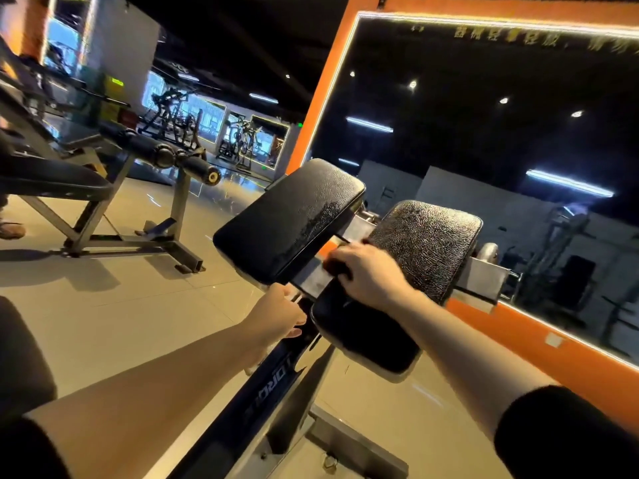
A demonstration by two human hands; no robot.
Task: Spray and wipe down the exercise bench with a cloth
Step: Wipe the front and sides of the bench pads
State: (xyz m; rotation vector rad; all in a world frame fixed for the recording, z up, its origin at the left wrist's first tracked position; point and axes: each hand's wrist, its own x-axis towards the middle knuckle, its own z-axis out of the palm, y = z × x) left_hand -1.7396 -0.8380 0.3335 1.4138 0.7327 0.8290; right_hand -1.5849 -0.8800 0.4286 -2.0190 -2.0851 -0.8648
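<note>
The exercise bench has two black pads side by side. The left pad [290,219] shows a wet streak, and the right pad [425,247] is covered in spray droplets on its far half. My right hand [366,274] grips a dark cloth [337,266] at the inner edge of the right pad, over the gap between the pads. My left hand [281,311] reaches under the near corner of the left pad, at the bench's dark frame [273,382]. Its fingertips are lost against the dark metal. No spray bottle is in view.
A large mirror [484,115] in an orange wall frame stands right behind the bench. Another bench [55,184] with roller pads stands on the tiled floor [138,305] to the left, and a person's foot [10,229] shows at the left edge. More gym machines stand far back.
</note>
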